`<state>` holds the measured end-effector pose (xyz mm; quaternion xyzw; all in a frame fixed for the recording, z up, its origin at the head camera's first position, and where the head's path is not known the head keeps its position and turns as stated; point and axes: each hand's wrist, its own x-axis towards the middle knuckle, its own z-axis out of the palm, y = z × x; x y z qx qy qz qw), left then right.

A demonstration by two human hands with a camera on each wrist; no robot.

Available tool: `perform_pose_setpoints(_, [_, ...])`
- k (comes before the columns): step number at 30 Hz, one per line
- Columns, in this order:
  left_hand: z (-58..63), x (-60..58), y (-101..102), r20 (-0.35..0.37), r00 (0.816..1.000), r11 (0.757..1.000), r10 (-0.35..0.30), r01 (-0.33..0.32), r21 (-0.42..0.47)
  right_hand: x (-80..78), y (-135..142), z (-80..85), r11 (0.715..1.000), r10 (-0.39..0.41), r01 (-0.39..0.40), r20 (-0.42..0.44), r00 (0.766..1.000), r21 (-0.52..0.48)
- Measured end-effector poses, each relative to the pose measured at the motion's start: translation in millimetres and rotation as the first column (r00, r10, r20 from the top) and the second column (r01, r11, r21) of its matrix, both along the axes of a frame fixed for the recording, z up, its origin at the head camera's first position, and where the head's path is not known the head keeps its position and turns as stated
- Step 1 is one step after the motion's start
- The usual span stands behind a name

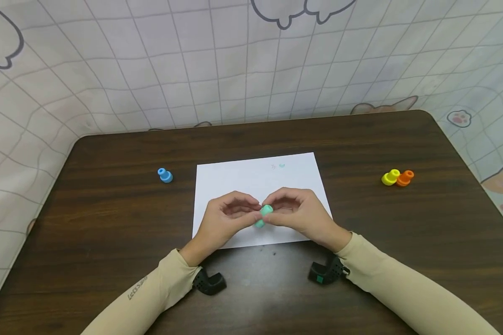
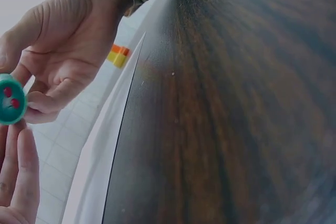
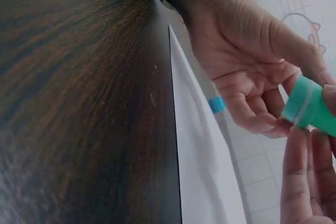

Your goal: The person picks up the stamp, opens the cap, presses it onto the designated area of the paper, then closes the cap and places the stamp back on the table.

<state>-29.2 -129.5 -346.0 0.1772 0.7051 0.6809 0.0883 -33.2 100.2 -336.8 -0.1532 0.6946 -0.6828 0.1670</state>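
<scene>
Both hands meet over the white sheet of paper (image 1: pixel 234 179) and pinch a small mint-green toy stamp (image 1: pixel 267 210). The left hand (image 1: pixel 220 218) grips it between thumb and fingertips from the left. From the other side the right hand (image 1: pixel 303 214) does the same. In the left wrist view, the stamp's round end (image 2: pixel 11 109) shows red marks inside a green rim. A pale line rings the green stamp body (image 3: pixel 310 106) in the right wrist view. Fingers cover part of it.
A blue stamp (image 1: pixel 165 175) stands left of the paper. Off to the right, a yellow stamp (image 1: pixel 390 177) and an orange stamp (image 1: pixel 404 178) sit side by side. Small faint prints (image 1: pixel 281 165) mark the paper's far part. The dark wooden table (image 1: pixel 109 209) backs onto a patterned cloth (image 1: pixel 234 60).
</scene>
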Motion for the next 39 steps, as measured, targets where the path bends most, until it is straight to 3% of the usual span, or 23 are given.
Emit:
perform_pose_setpoints(7, [0.5,-1.1,-2,0.057,0.998,0.997,-0.008,0.012,-0.07,-0.7,1,4.2,0.999,0.038,-0.037,-0.035,0.999,0.025])
perform_pose_setpoints(16, [6.7,-4.3,-3,0.003,0.999,0.995,-0.037,0.037,-0.089,-4.6,0,10.4,0.999,0.03,-0.03,-0.043,0.999,0.012])
perform_pose_setpoints(25, [7.9,-1.9,-4,-0.001,1.0,0.999,-0.018,0.018,-0.048,-3.6,0,13.4,0.999,0.028,-0.026,-0.042,0.999,0.045])
perform_pose_setpoints(32, [14.9,-3.4,-11,0.007,1.0,0.998,0.029,-0.029,-0.061,-5.7,11,22.5,0.989,-0.071,0.083,-0.094,0.993,0.12])
perform_pose_setpoints(39, [29.7,-8.8,-39,-0.062,0.988,0.986,0.144,-0.149,-0.078,-13.1,43,30.7,0.98,-0.155,0.171,-0.159,0.975,0.098])
